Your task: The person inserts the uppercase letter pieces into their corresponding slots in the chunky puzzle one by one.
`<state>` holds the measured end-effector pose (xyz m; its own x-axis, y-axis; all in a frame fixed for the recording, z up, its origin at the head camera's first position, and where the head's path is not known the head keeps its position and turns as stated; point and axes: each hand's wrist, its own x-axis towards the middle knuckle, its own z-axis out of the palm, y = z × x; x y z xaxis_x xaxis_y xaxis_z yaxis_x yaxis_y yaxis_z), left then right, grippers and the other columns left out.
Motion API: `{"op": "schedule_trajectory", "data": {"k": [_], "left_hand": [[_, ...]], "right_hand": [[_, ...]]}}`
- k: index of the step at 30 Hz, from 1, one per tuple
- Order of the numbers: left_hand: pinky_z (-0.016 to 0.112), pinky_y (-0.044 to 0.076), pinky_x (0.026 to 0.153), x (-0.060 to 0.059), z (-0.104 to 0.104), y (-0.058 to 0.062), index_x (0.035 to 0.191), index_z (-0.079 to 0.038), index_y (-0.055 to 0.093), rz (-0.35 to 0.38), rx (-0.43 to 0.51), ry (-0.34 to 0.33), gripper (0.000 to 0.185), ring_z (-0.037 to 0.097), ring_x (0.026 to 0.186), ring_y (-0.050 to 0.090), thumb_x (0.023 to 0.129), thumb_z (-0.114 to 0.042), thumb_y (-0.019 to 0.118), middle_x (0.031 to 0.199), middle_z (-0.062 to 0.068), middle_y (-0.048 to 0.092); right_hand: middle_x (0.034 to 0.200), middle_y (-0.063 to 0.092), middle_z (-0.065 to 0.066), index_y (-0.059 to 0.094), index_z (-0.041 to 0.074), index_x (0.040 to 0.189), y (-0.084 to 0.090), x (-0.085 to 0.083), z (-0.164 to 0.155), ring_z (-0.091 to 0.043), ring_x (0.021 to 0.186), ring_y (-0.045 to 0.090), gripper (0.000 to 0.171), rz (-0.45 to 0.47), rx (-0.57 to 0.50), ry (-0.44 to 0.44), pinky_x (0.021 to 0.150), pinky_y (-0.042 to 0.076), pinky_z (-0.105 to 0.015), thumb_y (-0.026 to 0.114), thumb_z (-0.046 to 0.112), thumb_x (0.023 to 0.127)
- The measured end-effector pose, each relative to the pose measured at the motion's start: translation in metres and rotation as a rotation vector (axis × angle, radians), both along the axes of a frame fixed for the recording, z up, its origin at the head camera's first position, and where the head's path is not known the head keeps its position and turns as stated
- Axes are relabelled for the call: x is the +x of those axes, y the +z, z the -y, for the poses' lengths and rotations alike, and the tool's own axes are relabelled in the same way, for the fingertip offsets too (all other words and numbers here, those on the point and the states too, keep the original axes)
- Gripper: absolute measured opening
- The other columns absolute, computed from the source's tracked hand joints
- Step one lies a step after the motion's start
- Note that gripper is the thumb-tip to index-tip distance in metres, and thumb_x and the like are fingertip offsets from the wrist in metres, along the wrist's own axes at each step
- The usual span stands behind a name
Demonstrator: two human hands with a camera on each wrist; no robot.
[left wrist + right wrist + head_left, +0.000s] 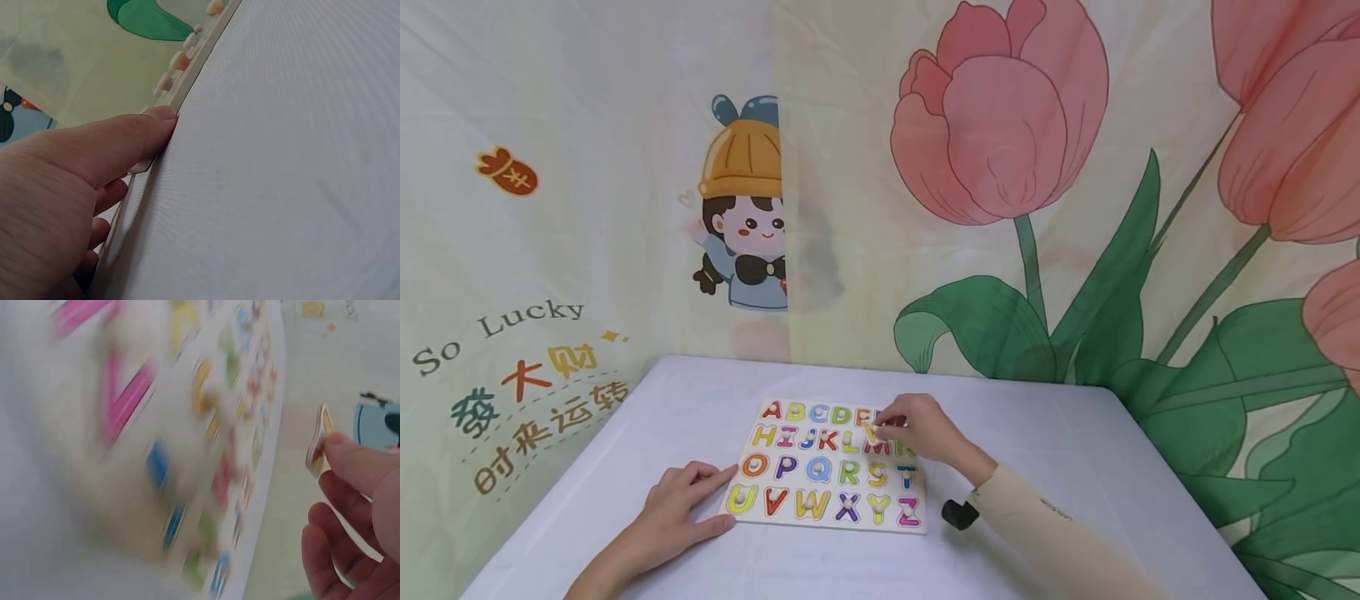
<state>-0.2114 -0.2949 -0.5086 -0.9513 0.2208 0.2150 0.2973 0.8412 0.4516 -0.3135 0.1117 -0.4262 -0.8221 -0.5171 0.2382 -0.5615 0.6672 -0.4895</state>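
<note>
An alphabet puzzle board (827,525) lies on the white table, with coloured knobbed letters in rows. My left hand (672,512) is at its near left corner, the index fingertip at the left side and the thumb along the near edge. In the left wrist view the thumb (134,134) presses the wooden rim. My right hand (925,427) is over the upper right of the board and pinches a small yellow letter piece (320,440) between thumb and fingers. That piece appears edge-on in the right wrist view, so its letter is hidden. Several letters at the upper right are covered by this hand.
The white table (1052,492) stretches out around the board. Behind it hangs a cloth backdrop (842,208) printed with tulips and a cartoon figure. A black wrist-worn device (960,514) shows beside the right sleeve.
</note>
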Motion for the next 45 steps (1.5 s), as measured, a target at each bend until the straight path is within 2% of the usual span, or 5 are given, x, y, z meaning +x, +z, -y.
{"op": "schedule_trajectory", "data": {"k": [9, 13, 20, 30, 45], "left_hand": [[0.047, 0.036, 0.092, 0.0, 0.0, -0.002, 0.146, -0.021, 0.068, -0.024, 0.002, -0.008, 0.074, 0.019, 0.112, 0.044, 0.084, -0.061, 0.083, 0.125, -0.008, 0.055], [0.046, 0.037, 0.091, 0.002, -0.001, -0.002, 0.145, -0.021, 0.068, -0.033, -0.009, -0.01, 0.073, 0.019, 0.112, 0.044, 0.085, -0.059, 0.084, 0.124, -0.008, 0.056], [0.047, 0.037, 0.09, 0.004, -0.002, 0.001, 0.143, -0.02, 0.069, -0.066, -0.019, -0.021, 0.071, 0.019, 0.111, 0.045, 0.085, -0.057, 0.084, 0.123, -0.008, 0.057], [0.046, 0.037, 0.088, 0.001, -0.002, 0.001, 0.143, -0.017, 0.07, -0.137, -0.005, -0.057, 0.069, 0.019, 0.109, 0.046, 0.085, -0.052, 0.086, 0.121, -0.01, 0.057], [0.045, 0.037, 0.088, 0.003, 0.003, -0.001, 0.144, -0.019, 0.069, -0.084, -0.013, -0.031, 0.07, 0.019, 0.11, 0.045, 0.086, -0.056, 0.084, 0.123, -0.009, 0.056]], "right_hand": [[0.082, 0.065, 0.015, 0.085, 0.019, 0.105, -0.006, -0.006, 0.102, -0.005, 0.075, 0.053, 0.012, 0.079, -0.031, -0.065, 0.069, 0.044, -0.023, 0.081, 0.027, 0.097], [0.081, 0.065, 0.016, 0.085, 0.021, 0.101, -0.017, -0.01, 0.132, -0.004, 0.076, 0.054, 0.009, 0.11, -0.062, -0.127, 0.071, 0.044, -0.024, 0.081, 0.028, 0.097], [0.075, 0.064, 0.018, 0.084, 0.021, 0.091, -0.029, -0.016, 0.171, -0.001, 0.072, 0.053, 0.007, 0.07, -0.056, -0.158, 0.07, 0.043, -0.021, 0.082, 0.027, 0.095], [0.078, 0.066, 0.018, 0.083, 0.023, 0.088, -0.039, -0.02, 0.193, 0.002, 0.071, 0.053, 0.007, 0.073, -0.015, -0.211, 0.066, 0.044, -0.019, 0.084, 0.029, 0.093], [0.07, 0.058, 0.017, 0.083, 0.025, 0.09, -0.044, -0.019, 0.203, 0.001, 0.066, 0.05, 0.007, 0.056, -0.001, -0.239, 0.062, 0.04, -0.02, 0.085, 0.031, 0.092]]}}
